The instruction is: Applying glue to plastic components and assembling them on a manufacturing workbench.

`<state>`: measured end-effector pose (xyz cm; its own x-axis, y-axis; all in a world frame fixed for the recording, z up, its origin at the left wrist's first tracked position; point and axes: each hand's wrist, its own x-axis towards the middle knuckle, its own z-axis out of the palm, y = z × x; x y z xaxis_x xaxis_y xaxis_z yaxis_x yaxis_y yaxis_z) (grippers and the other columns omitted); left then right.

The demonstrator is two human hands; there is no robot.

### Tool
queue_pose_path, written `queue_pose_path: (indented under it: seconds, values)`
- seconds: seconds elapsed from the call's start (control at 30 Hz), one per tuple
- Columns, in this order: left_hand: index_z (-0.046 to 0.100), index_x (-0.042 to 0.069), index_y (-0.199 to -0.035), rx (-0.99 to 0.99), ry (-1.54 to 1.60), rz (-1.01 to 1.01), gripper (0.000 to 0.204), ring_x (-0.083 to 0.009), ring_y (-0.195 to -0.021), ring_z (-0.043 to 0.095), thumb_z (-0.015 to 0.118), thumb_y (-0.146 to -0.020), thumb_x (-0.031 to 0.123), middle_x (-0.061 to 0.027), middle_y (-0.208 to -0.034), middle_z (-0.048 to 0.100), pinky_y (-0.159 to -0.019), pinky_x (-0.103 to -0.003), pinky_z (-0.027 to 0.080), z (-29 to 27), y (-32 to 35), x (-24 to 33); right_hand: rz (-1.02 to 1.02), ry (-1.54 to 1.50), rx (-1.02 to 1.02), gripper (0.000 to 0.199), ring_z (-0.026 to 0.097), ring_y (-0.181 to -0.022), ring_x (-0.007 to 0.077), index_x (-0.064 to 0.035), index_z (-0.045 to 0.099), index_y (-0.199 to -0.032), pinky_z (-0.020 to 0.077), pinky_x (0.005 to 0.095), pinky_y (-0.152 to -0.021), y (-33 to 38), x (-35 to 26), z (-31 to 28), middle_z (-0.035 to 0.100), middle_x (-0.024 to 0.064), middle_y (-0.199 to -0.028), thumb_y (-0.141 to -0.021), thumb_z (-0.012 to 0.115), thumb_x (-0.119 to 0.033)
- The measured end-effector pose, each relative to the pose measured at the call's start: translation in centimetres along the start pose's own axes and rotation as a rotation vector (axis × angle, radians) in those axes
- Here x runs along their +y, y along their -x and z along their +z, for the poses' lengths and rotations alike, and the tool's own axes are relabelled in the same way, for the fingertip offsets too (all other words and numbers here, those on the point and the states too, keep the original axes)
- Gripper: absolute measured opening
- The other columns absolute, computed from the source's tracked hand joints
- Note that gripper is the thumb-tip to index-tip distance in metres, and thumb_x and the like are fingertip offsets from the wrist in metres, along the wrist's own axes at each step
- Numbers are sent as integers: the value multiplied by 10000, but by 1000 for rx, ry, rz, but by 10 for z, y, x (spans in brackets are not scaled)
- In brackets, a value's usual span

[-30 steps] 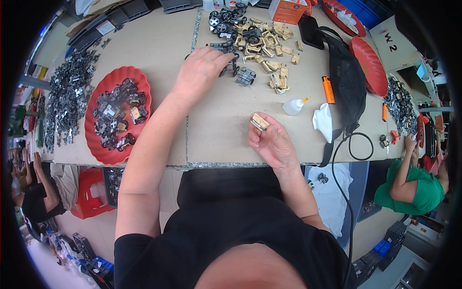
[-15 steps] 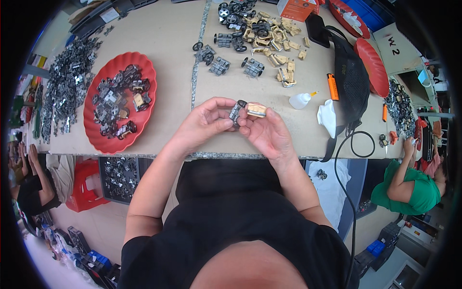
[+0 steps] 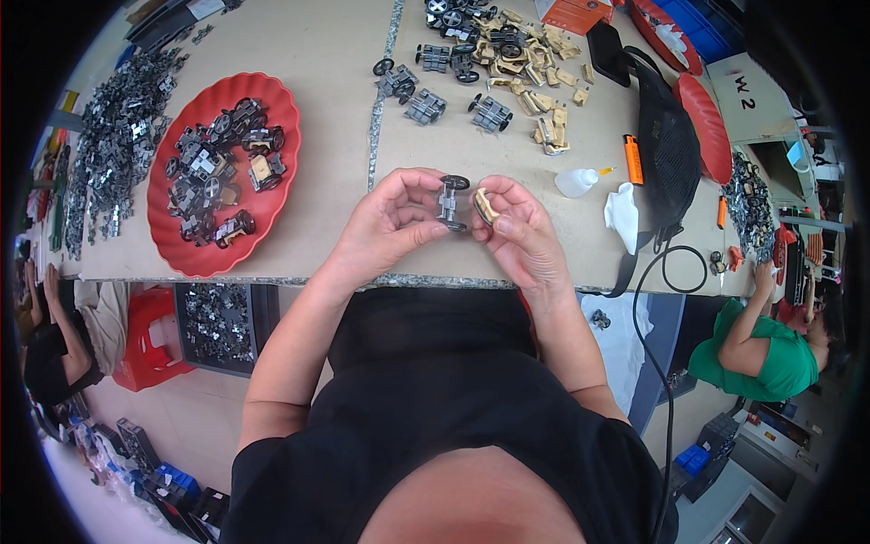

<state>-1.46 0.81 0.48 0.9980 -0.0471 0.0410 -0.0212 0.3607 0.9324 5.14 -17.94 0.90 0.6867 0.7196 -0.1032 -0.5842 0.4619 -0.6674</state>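
My left hand (image 3: 388, 221) is closed on a small grey toy car chassis (image 3: 449, 207) with black wheels at its two ends. Beside it, my right hand (image 3: 524, 231) pinches a tan toy car body (image 3: 485, 207), turned on its side. A small gap separates the two parts, above the table's near edge. Beyond my hands lie several loose wheeled chassis (image 3: 490, 114) and a pile of tan bodies (image 3: 530, 59). To the left, a red scalloped tray (image 3: 283, 172) holds wheeled chassis, some with tan bodies on them.
A heap of grey parts (image 3: 118, 127) covers the far left of the table. On the right are a white squeeze bottle (image 3: 575, 183), an orange lighter (image 3: 633, 160), white tissue (image 3: 622, 218) and a black bag (image 3: 669, 145) with a cable. A co-worker in green (image 3: 757, 349) sits at right.
My left hand has turned the chassis so both wheel pairs show. The tan body in my right hand has tilted from lying level to standing on its side. The view has shifted slightly.
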Motion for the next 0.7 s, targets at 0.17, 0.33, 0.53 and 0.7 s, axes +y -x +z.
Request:
queue_pose_path:
  seconds: [0.17, 0.33, 0.53, 0.7]
  values:
    - [479, 18, -1094, 25, -66, 42, 408, -165, -1033, 519, 666, -740, -59, -105, -1179, 442, -832, -296, 495, 6, 4, 1, -16, 229, 79, 409, 587, -836, 98, 2, 513, -1087, 496, 230, -783, 1, -1, 3, 577, 85, -1002, -719, 676, 75]
    - [489, 16, -1066, 48, -27, 32, 405, -168, -1024, 523, 678, -720, -76, -103, -1165, 444, -834, -300, 505, 10, 5, -1, 39, 181, 56, 406, 596, -798, 98, 9, 527, -1080, 504, 222, -746, -3, -1, -7, 580, 92, -1004, -712, 687, 73]
    - [493, 23, -1051, 66, 107, -19, 379, -159, -1003, 529, 680, -732, -60, -76, -1095, 492, -845, -298, 497, 14, 5, 1, 119, 101, 26, 393, 601, -824, 118, 11, 530, -1087, 507, 242, -754, -5, -6, -10, 585, 105, -1008, -725, 670, 72]
    - [497, 36, -1053, 78, 111, -39, 331, -139, -983, 530, 672, -774, 4, -54, -1028, 538, -849, -299, 469, 14, 7, 1, 137, 105, 19, 397, 604, -869, 146, 11, 530, -1098, 508, 271, -787, -5, -8, -8, 594, 116, -1009, -729, 663, 72]
